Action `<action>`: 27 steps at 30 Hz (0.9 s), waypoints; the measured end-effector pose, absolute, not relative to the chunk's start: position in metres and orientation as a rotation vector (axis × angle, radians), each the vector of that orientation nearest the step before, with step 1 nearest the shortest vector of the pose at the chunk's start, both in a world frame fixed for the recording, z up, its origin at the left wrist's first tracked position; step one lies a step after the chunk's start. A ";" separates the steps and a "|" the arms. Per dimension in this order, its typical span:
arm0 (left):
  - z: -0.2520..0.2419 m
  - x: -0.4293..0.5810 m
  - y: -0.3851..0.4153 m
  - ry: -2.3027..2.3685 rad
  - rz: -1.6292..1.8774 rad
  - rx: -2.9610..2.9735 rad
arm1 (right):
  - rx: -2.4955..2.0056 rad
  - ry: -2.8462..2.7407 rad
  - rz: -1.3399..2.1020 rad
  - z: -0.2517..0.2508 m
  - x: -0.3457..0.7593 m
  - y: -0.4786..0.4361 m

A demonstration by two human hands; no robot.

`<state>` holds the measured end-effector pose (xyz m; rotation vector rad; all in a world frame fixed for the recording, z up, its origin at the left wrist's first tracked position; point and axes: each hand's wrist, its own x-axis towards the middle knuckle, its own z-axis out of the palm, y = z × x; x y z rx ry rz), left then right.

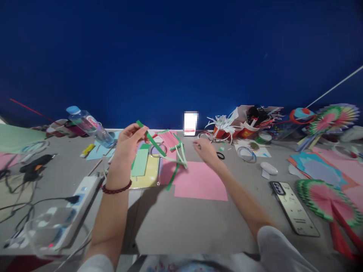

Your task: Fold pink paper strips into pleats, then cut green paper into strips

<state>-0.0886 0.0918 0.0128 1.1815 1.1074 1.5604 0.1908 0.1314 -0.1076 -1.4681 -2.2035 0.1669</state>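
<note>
My left hand [131, 141], a dark beaded bracelet at its wrist, pinches a green paper strip [155, 144] that slants down to the right. Behind the strip lies a pleated pink paper piece with a green edge [169, 139]. Pale and dark green strips hang in a loop near a roll of clear tape [157, 150]. To the right, over the table, my right hand [204, 148] has its fingers drawn together; what they hold, if anything, is too small to make out. Below it is a pink paper sheet [201, 183].
At left are a power strip [78, 204], a glue gun [36, 168] and a leaning plastic bottle [92, 124]. Red cups [246, 132] of pens and white paper strips stand at the back. On the right lie a phone [295, 209] and a pleated paper fan [326, 200].
</note>
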 end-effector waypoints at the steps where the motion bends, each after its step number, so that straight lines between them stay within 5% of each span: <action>1: 0.015 -0.093 0.092 1.104 1.578 1.155 | -1.392 -2.261 0.192 -0.106 0.176 0.128; 5: 0.019 -0.098 0.089 1.105 1.574 1.141 | -1.004 -2.580 0.220 -0.106 0.118 0.129; 15: 0.023 -0.086 0.081 1.140 1.457 1.350 | -0.859 -2.627 0.273 -0.115 0.073 0.157; 23: 0.022 -0.092 0.076 1.235 1.284 1.580 | -0.935 -2.242 0.470 -0.093 0.065 0.146; 27: 0.021 -0.091 0.074 1.228 1.115 1.847 | -0.911 -1.720 0.955 -0.073 0.081 0.129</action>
